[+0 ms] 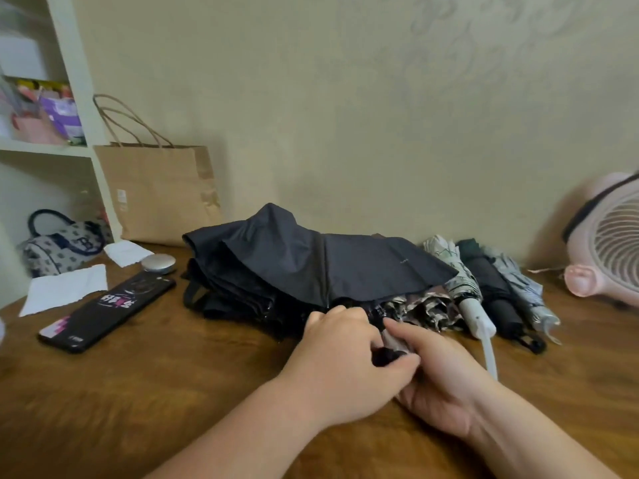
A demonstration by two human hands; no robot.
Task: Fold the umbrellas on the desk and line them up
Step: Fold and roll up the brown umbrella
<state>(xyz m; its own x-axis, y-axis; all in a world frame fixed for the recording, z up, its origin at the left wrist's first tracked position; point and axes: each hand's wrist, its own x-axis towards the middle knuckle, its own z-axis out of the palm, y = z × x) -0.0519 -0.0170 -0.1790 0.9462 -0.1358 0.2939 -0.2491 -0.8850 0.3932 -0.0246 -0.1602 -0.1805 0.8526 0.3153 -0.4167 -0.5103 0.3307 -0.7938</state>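
A large black umbrella (311, 267) lies half collapsed across the middle of the wooden desk (155, 392), its canopy loose. A brown patterned umbrella (425, 311) pokes out under its right edge. My left hand (345, 361) and my right hand (439, 378) meet in front of them, both gripping a dark handle (387, 357) and the strap end between them; which umbrella the handle belongs to is hidden. To the right lie three folded umbrellas side by side: a white-handled patterned one (473, 314), a black one (498, 302) and a grey striped one (529, 299).
A phone (107, 311), a round silver case (159, 263) and white paper scraps (65, 292) lie at the left. A brown paper bag (162, 191) leans on the wall, with a patterned handbag (62, 247) beside a white shelf. A pink fan (608, 243) stands at the right edge.
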